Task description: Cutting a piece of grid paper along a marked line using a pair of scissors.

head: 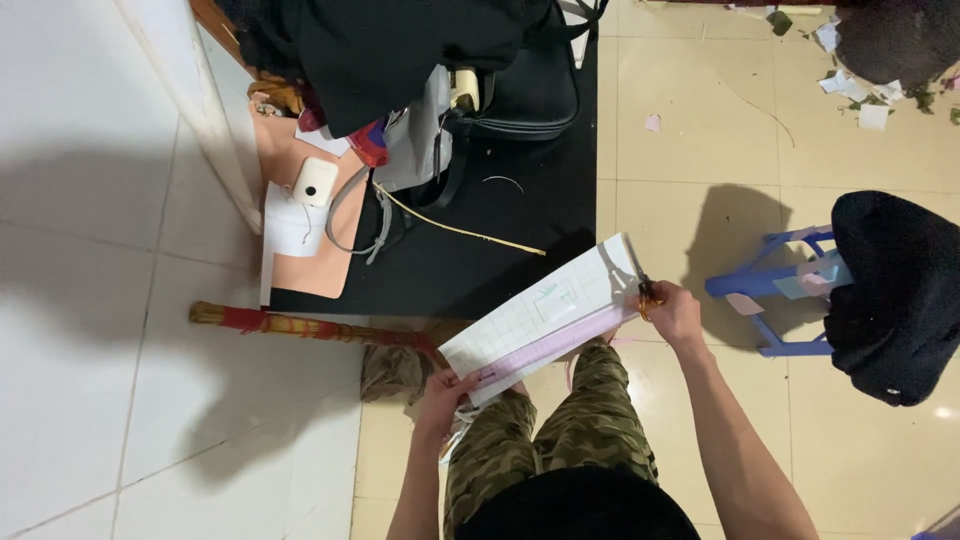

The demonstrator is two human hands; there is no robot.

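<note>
I hold a long white sheet of paper (545,315) with a faint grid and a pink strip along its lower edge, slanted across my lap. My left hand (443,393) pinches the sheet's lower left corner. My right hand (675,312) grips small orange-handled scissors (645,293) at the sheet's upper right end, their blades against the paper edge. My legs in camouflage trousers (560,430) are below the sheet.
A black mat (520,215) lies ahead with a black bag (400,50), grey straps, a thin yellow stick (460,230) and peach card (300,250). A broom (310,325) lies at left. A blue stool (780,290) with a dark cloth (895,295) stands right. Paper scraps (850,85) litter the tiled floor.
</note>
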